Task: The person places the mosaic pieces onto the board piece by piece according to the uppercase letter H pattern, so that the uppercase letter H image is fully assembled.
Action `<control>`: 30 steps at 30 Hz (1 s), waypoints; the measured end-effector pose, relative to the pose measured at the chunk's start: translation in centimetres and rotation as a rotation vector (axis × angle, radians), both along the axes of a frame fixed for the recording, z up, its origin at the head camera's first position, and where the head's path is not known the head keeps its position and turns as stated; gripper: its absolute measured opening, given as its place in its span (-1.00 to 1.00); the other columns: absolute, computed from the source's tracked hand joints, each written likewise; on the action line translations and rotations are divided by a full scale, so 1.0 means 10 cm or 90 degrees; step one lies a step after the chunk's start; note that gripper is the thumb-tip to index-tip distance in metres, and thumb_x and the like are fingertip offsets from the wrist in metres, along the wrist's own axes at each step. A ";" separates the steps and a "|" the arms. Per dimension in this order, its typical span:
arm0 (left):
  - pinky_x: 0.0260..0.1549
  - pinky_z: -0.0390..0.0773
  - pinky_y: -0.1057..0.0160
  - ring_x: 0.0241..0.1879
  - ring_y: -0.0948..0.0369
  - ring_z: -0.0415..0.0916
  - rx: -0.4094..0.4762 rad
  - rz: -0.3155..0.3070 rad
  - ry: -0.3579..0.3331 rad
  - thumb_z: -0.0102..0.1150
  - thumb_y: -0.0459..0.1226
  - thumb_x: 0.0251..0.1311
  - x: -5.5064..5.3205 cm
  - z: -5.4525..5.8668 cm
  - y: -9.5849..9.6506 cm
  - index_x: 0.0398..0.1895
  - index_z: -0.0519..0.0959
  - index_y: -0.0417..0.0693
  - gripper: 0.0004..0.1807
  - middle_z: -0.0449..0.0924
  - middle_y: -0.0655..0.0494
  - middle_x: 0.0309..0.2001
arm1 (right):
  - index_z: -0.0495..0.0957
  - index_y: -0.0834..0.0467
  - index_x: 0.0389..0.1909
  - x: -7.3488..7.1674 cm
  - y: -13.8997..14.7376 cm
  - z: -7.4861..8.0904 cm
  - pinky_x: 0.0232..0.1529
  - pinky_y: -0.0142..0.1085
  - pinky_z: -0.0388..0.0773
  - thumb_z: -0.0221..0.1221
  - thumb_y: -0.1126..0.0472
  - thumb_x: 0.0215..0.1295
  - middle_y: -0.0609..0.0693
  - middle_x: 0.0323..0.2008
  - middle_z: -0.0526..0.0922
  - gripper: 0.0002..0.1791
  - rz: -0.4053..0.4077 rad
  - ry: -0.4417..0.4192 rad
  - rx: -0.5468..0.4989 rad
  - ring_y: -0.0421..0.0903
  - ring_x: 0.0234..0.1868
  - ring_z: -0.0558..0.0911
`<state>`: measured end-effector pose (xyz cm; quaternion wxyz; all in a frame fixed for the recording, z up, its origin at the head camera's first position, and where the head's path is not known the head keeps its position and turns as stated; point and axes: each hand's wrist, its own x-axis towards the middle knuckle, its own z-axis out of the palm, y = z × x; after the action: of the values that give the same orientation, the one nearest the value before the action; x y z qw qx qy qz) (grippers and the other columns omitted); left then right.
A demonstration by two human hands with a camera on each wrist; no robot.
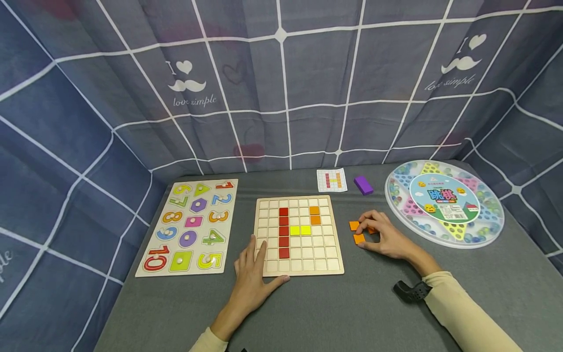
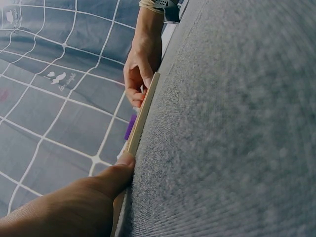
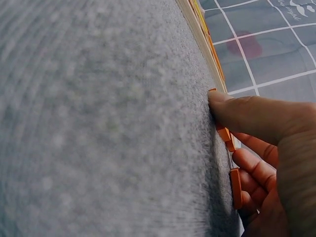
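A light wooden grid board (image 1: 332,264) lies on the table. On it, red tiles (image 1: 283,232) form a column, two yellow tiles (image 1: 300,230) lie side by side, and two orange tiles (image 1: 314,215) stand at upper right. My left hand (image 1: 250,278) rests at the board's lower left corner, fingers straight over its edge; the thumb touches the front edge (image 2: 140,123) in the left wrist view. Right of the board, my right hand (image 1: 382,237) bends over loose orange tiles (image 1: 359,239). Its thumb touches one, fingertips apart from it; the palm partly hides others.
A pattern card (image 1: 332,180) and a purple block (image 1: 363,185) lie behind the board. A number-and-shape puzzle (image 1: 200,200) lies to the left. The round Chinese checkers box (image 1: 444,203) sits at right, close to my right hand. Checked cloth (image 1: 316,83) hangs behind.
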<state>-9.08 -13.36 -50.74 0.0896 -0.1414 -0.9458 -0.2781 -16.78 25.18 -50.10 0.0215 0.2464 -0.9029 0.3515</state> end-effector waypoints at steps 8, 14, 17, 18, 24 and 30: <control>0.04 0.04 -0.10 0.35 -0.23 0.06 0.001 0.002 -0.007 0.43 0.23 -0.12 0.00 0.00 0.00 0.44 0.23 -0.26 0.15 -0.10 -0.34 0.52 | 0.58 -0.16 -0.26 0.01 0.00 0.00 -0.04 -0.26 0.26 0.46 0.16 0.04 -0.08 0.04 0.42 -0.71 -0.002 -0.003 0.001 -0.14 0.00 0.25; 0.04 0.04 -0.10 0.36 -0.22 0.07 0.001 0.003 -0.007 0.42 0.23 -0.12 0.00 0.00 0.00 0.44 0.24 -0.26 0.15 -0.08 -0.33 0.51 | 0.58 -0.16 -0.27 0.01 0.00 0.00 -0.05 -0.30 0.25 0.47 0.15 0.03 -0.09 0.03 0.43 -0.71 -0.005 0.004 0.000 -0.16 -0.02 0.25; 0.04 0.04 -0.10 0.35 -0.22 0.07 0.001 0.003 -0.007 0.42 0.23 -0.13 0.00 0.00 0.00 0.44 0.24 -0.27 0.15 -0.08 -0.33 0.51 | 0.58 -0.16 -0.28 0.01 0.00 0.00 -0.05 -0.30 0.26 0.47 0.15 0.03 -0.09 0.03 0.43 -0.71 -0.005 0.003 0.000 -0.16 -0.02 0.25; 0.04 0.04 -0.10 0.35 -0.22 0.07 0.001 0.003 -0.008 0.42 0.23 -0.13 0.00 0.00 0.00 0.43 0.24 -0.27 0.15 -0.08 -0.33 0.51 | 0.58 -0.16 -0.28 0.00 0.00 0.00 -0.05 -0.30 0.25 0.47 0.15 0.03 -0.09 0.03 0.43 -0.71 -0.006 0.002 0.000 -0.16 -0.01 0.25; 0.03 0.04 -0.09 0.35 -0.21 0.06 -0.003 0.004 -0.007 0.42 0.24 -0.12 -0.01 -0.01 0.00 0.43 0.24 -0.27 0.15 -0.09 -0.32 0.52 | 0.57 -0.17 -0.29 0.00 -0.01 -0.01 -0.04 -0.28 0.23 0.47 0.14 0.04 -0.09 0.02 0.43 -0.71 -0.010 -0.002 0.000 -0.14 0.01 0.24; 0.03 0.04 -0.09 0.36 -0.21 0.06 0.003 0.003 -0.008 0.43 0.23 -0.13 -0.01 -0.01 0.00 0.44 0.24 -0.26 0.15 -0.09 -0.32 0.52 | 0.57 -0.17 -0.30 0.00 -0.01 -0.01 -0.05 -0.29 0.26 0.47 0.14 0.03 -0.09 0.01 0.43 -0.71 -0.009 0.009 0.001 -0.14 0.01 0.25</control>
<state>-9.14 -13.41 -50.84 0.0851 -0.1370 -0.9462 -0.2806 -16.75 25.07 -50.19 0.0301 0.2427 -0.9047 0.3490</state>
